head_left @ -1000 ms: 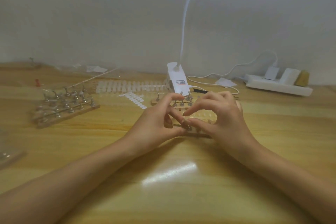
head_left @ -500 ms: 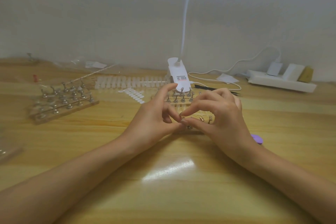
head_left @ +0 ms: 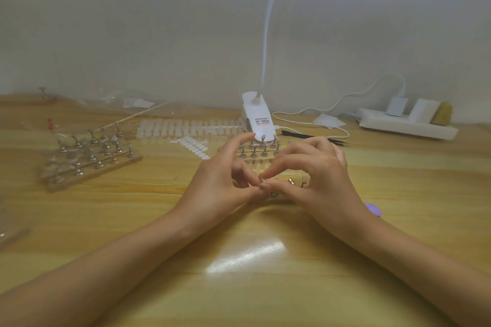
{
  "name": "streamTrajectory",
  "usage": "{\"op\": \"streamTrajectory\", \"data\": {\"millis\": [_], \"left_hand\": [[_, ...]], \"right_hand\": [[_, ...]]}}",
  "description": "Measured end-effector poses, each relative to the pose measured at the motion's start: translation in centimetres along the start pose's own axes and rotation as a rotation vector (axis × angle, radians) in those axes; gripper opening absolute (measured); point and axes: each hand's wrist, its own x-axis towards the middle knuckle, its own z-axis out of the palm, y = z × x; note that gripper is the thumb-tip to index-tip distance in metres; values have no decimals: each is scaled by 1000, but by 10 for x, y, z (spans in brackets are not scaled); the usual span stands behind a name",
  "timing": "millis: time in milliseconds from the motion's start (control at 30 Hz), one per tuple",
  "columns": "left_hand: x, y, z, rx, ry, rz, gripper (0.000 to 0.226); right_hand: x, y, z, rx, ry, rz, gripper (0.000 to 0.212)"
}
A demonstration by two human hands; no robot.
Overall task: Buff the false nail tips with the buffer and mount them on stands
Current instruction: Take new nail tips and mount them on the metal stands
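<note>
My left hand (head_left: pixel 220 180) and my right hand (head_left: pixel 316 180) meet at the middle of the wooden table. Their fingertips pinch a small metal nail stand (head_left: pixel 263 181) with a nail tip on it, just above a wooden stand base (head_left: pixel 291 180) that the hands mostly hide. A second wooden base with upright metal stands (head_left: pixel 261 150) sits right behind the hands. A strip of clear false nail tips (head_left: pixel 186 126) and a row of small white adhesive tabs (head_left: pixel 195 146) lie farther back. No buffer is clearly visible.
Another wooden base full of metal stands (head_left: pixel 90 159) lies at the left. A white lamp base (head_left: pixel 256 117) with its cord stands behind the hands, a white power strip (head_left: pixel 406 126) at the back right. A purple object (head_left: pixel 373 210) peeks out beside my right wrist.
The view has tilted slightly, so everything sits lower in frame. Both hands stay together on the same small stand, with only slight finger shifts. The purple object came into view by my right wrist.
</note>
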Motion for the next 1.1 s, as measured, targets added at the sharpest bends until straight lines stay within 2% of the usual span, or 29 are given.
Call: {"op": "streamTrajectory", "data": {"millis": [67, 133, 233, 400, 600, 833, 1100], "left_hand": [[0, -1, 0, -1, -3, -4, 87], [0, -2, 0, 5, 0, -4, 88], [0, -1, 0, 14, -8, -5, 88], [0, -1, 0, 20, -9, -12, 84], [0, -1, 0, 2, -5, 4, 78], [-1, 0, 0, -23, 1, -9, 73], [-3, 0, 0, -17, 12, -11, 74]], "right_hand": [[3, 0, -5, 120, 16, 4, 29], [4, 0, -10, 166, 40, -33, 28], [-2, -1, -11, 76, 86, -151, 15], [-11, 2, -9, -76, 102, -299, 42], [-7, 2, -5, -84, 53, -221, 66], [0, -2, 6, -34, 46, -150, 54], [-1, -1, 6, 74, 24, -75, 57]]}}
